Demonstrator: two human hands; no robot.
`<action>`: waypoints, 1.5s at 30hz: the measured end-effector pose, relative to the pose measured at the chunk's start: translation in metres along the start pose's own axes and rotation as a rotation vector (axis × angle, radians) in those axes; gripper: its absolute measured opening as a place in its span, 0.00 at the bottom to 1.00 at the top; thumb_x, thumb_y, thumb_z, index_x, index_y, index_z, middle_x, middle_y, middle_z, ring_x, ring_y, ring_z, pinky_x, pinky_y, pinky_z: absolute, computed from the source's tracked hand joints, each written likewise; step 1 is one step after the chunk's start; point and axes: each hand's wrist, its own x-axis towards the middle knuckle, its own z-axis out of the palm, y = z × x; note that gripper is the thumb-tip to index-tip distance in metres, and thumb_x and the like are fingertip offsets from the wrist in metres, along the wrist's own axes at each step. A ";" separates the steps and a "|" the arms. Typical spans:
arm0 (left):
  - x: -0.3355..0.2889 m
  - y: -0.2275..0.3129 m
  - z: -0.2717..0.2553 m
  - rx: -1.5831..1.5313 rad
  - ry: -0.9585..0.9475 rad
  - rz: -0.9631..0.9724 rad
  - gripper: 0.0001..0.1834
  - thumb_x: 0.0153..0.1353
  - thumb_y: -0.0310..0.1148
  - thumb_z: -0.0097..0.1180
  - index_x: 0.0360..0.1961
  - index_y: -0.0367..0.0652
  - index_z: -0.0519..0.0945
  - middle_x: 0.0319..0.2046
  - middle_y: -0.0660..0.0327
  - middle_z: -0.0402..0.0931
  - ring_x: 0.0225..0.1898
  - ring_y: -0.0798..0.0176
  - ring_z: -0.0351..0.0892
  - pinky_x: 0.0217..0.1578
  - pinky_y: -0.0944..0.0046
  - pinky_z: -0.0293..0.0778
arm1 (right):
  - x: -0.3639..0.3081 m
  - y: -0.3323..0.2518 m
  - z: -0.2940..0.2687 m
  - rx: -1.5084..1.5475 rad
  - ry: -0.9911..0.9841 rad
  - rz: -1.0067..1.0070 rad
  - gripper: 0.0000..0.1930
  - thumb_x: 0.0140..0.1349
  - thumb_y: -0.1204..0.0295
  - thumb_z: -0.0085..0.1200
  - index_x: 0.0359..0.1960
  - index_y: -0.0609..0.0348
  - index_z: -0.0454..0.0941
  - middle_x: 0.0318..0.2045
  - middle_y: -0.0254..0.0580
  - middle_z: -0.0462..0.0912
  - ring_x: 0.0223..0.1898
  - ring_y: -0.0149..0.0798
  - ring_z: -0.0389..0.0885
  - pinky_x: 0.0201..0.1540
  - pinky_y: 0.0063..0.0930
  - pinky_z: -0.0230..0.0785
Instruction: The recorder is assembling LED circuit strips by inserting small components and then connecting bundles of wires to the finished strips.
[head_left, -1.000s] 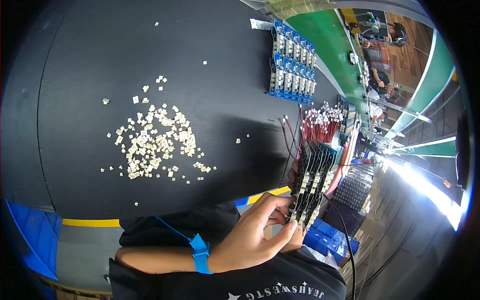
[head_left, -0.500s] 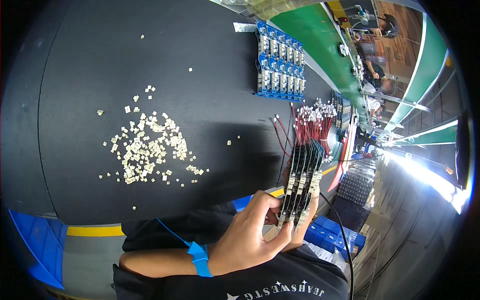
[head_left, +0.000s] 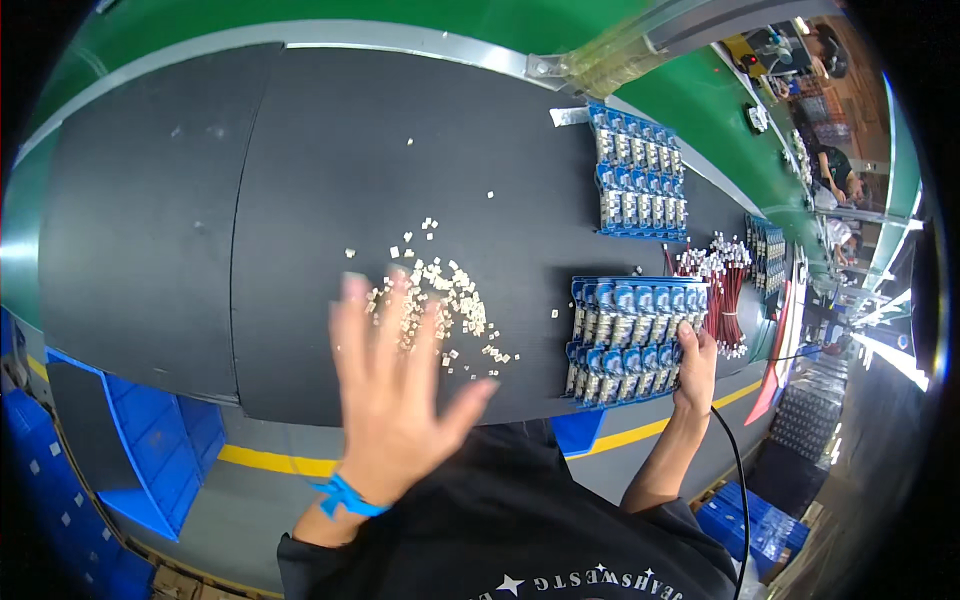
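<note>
My left hand (head_left: pixel 400 400), a blue strap (head_left: pixel 348 497) round its wrist, is spread with nothing in it. Its fingers, smeared by motion, reach over the near left side of a loose heap of small cream-white plastic connectors (head_left: pixel 462 300) and hide part of it. On the right, my right hand (head_left: pixel 697 362) grips the right edge of a stack of blue circuit boards (head_left: pixel 625 335). White components in two rows cover the top board's face. Whether the stack touches the black table mat (head_left: pixel 300 200) I cannot tell.
Behind the held boards lies another blue board stack (head_left: pixel 641 180). Red wires with white plugs (head_left: pixel 725 290) lie bundled to the right, more boards (head_left: pixel 766 255) beyond. A metal post (head_left: pixel 640 45) stands at the table's back. Blue bins (head_left: pixel 150 440) are below left. People work far right.
My left hand has let go of the boards and swung left over the connectors, fingers spread. The board stack has turned from edge-on to face up in my right hand. The view has shifted left.
</note>
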 end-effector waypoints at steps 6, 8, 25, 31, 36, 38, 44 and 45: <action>0.035 -0.050 -0.027 0.182 -0.045 -0.068 0.40 0.57 0.40 0.59 0.65 0.31 0.58 0.70 0.43 0.45 0.71 0.37 0.38 0.68 0.46 0.42 | 0.005 -0.010 0.003 -0.029 0.063 -0.023 0.17 0.61 0.64 0.59 0.39 0.70 0.80 0.31 0.37 0.83 0.29 0.24 0.76 0.34 0.20 0.68; 0.047 -0.052 -0.034 0.249 -0.112 -0.007 0.40 0.57 0.40 0.59 0.65 0.31 0.58 0.70 0.43 0.45 0.71 0.38 0.38 0.68 0.46 0.42 | 0.007 -0.007 -0.004 -0.051 0.080 0.005 0.17 0.61 0.64 0.60 0.39 0.70 0.80 0.31 0.36 0.83 0.29 0.23 0.76 0.34 0.19 0.67; 0.079 -0.053 -0.009 -0.245 -0.526 0.443 0.31 0.65 0.43 0.45 0.62 0.29 0.63 0.65 0.43 0.57 0.68 0.45 0.53 0.68 0.49 0.49 | -0.079 -0.049 0.198 -0.618 0.031 -0.790 0.38 0.58 0.65 0.60 0.62 0.78 0.55 0.65 0.68 0.53 0.67 0.68 0.50 0.67 0.53 0.46; 0.032 -0.056 -0.042 -0.406 -0.019 0.420 0.23 0.67 0.41 0.43 0.47 0.30 0.77 0.49 0.42 0.76 0.56 0.37 0.72 0.58 0.42 0.64 | -0.031 -0.088 0.247 -0.488 -0.084 -1.024 0.32 0.59 0.60 0.58 0.56 0.77 0.65 0.61 0.64 0.64 0.65 0.62 0.58 0.67 0.49 0.51; -0.077 -0.034 -0.053 -1.125 -0.392 -0.152 0.15 0.64 0.23 0.45 0.22 0.29 0.77 0.23 0.49 0.77 0.27 0.55 0.80 0.32 0.60 0.78 | -0.046 -0.082 0.243 -0.388 -0.594 -1.224 0.34 0.56 0.55 0.60 0.54 0.73 0.69 0.61 0.57 0.66 0.64 0.57 0.62 0.66 0.48 0.54; -0.120 -0.043 -0.023 -1.480 -0.667 -0.608 0.18 0.70 0.30 0.40 0.29 0.29 0.77 0.31 0.48 0.77 0.30 0.57 0.79 0.32 0.61 0.77 | -0.067 -0.075 0.222 -0.356 -0.749 -1.183 0.39 0.52 0.51 0.63 0.56 0.72 0.67 0.61 0.57 0.65 0.65 0.57 0.61 0.66 0.48 0.54; -0.165 -0.056 0.063 -2.034 -0.312 -1.204 0.27 0.68 0.46 0.40 0.53 0.29 0.70 0.52 0.43 0.71 0.59 0.43 0.68 0.63 0.46 0.59 | -0.088 -0.074 0.231 -0.568 -0.555 -1.116 0.53 0.40 0.44 0.67 0.63 0.67 0.59 0.65 0.58 0.58 0.67 0.61 0.54 0.67 0.51 0.51; -0.156 -0.055 0.062 -2.087 -0.336 -1.176 0.29 0.68 0.48 0.38 0.57 0.30 0.66 0.57 0.43 0.66 0.61 0.41 0.64 0.65 0.46 0.56 | -0.088 -0.077 0.241 -0.571 -0.597 -1.144 0.52 0.42 0.45 0.66 0.63 0.67 0.60 0.66 0.58 0.56 0.68 0.59 0.52 0.68 0.50 0.49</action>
